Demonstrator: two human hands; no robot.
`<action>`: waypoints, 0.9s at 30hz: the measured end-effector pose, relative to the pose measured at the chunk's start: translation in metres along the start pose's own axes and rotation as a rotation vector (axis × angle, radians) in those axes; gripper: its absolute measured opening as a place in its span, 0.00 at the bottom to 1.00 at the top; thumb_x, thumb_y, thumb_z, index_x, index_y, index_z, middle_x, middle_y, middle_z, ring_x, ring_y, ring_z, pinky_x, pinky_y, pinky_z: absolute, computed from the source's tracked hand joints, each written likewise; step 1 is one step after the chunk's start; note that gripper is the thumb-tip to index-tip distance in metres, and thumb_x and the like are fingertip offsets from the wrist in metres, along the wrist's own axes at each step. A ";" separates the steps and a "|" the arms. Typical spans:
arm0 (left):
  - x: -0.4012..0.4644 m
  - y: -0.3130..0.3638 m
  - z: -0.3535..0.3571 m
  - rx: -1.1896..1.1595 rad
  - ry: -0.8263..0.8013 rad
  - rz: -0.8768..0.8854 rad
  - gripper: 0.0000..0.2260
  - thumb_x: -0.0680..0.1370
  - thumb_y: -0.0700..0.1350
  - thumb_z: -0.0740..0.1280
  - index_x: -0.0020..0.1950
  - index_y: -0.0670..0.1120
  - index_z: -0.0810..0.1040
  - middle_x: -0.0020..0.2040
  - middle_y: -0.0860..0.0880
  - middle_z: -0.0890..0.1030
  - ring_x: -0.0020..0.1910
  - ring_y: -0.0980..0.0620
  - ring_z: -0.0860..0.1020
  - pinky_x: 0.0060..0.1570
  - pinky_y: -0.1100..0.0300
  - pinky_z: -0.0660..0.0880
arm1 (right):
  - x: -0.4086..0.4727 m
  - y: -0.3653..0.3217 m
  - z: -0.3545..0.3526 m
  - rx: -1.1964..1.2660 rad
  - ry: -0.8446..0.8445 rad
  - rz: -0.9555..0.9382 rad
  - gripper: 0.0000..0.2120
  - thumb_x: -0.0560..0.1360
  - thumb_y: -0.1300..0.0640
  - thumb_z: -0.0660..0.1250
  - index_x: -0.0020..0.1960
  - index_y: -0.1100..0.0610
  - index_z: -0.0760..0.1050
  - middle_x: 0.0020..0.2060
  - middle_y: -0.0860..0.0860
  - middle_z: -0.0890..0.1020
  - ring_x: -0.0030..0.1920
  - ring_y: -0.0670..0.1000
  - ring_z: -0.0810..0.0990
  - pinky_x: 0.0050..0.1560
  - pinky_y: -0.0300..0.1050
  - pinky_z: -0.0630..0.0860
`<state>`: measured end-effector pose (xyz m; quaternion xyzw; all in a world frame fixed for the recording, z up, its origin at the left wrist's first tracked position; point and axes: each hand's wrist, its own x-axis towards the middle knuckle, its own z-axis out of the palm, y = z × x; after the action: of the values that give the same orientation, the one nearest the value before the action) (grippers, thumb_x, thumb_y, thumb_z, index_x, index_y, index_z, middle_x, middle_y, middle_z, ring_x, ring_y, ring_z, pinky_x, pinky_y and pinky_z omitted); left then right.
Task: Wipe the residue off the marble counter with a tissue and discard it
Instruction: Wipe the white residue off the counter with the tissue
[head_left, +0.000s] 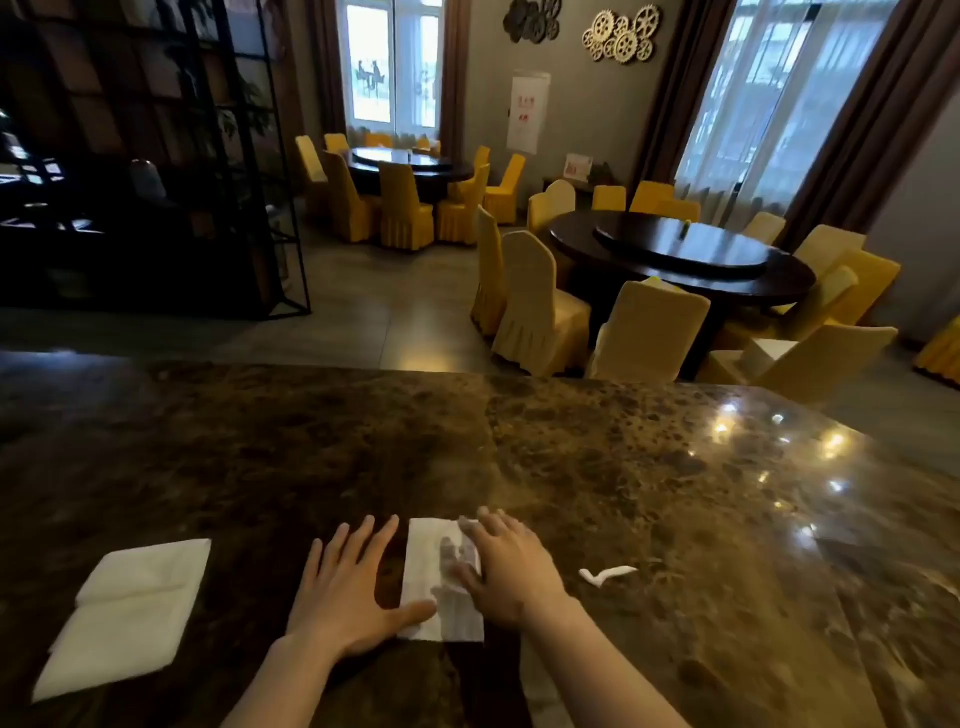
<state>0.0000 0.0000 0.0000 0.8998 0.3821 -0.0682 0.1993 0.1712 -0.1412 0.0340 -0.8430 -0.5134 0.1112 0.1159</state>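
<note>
Tissue (427, 571), white and folded into a tall strip, lies flat on the brown mottled marble table (649, 467) near its close edge, between the two bare hands. The left hand (345, 587) rests palm down with fingers spread apart, its thumb pressing the strip's lower left corner; it clamps nothing. The right hand (511, 566) also lies flat and spread, covering the strip's right edge, fingers loose and not closed around the paper. One more tissue stack (130, 613), larger and folded, sits on the table well to the left of the left hand. One small twisted white scrap (605, 574) lies just right of the right hand, apart from it. No container shows on the table, so nothing can be said of contents. Past the table's far edge stand two round dark dining tables (691, 254), each ringed by chairs in yellow and cream covers (540, 306); the exact chair count is hard to tell because some hide behind others. On the far wall hangs a white notice (527, 111) with red writing too blurred to read, and beside it a smaller sign, equally unreadable. Two clusters of gear-shaped ornaments (621, 34) decorate the wall above, one dark and one pale gold. A black metal shelf frame (156, 156) fills the left side.
</note>
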 end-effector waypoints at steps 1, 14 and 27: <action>-0.003 -0.005 0.002 0.005 -0.017 0.016 0.58 0.60 0.87 0.55 0.81 0.62 0.36 0.84 0.54 0.38 0.82 0.47 0.36 0.80 0.42 0.35 | 0.000 -0.007 0.007 -0.005 -0.013 -0.053 0.28 0.81 0.42 0.59 0.78 0.47 0.58 0.79 0.51 0.60 0.79 0.55 0.54 0.78 0.55 0.54; -0.017 -0.022 0.022 0.063 -0.142 0.070 0.68 0.54 0.89 0.57 0.77 0.55 0.25 0.78 0.54 0.25 0.76 0.49 0.23 0.77 0.42 0.26 | -0.022 -0.010 0.052 -0.107 0.164 -0.247 0.10 0.81 0.56 0.61 0.60 0.53 0.77 0.63 0.48 0.77 0.67 0.49 0.72 0.55 0.45 0.78; 0.022 0.072 0.042 -0.026 -0.016 0.194 0.65 0.58 0.89 0.51 0.77 0.52 0.24 0.79 0.55 0.26 0.77 0.52 0.25 0.79 0.45 0.29 | -0.075 0.134 -0.050 1.186 0.871 0.839 0.12 0.82 0.60 0.63 0.44 0.51 0.81 0.44 0.52 0.84 0.47 0.53 0.80 0.51 0.52 0.77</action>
<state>0.0681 -0.0478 -0.0227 0.9293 0.2924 -0.0508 0.2199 0.2656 -0.2721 0.0449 -0.7308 0.0759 0.0612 0.6756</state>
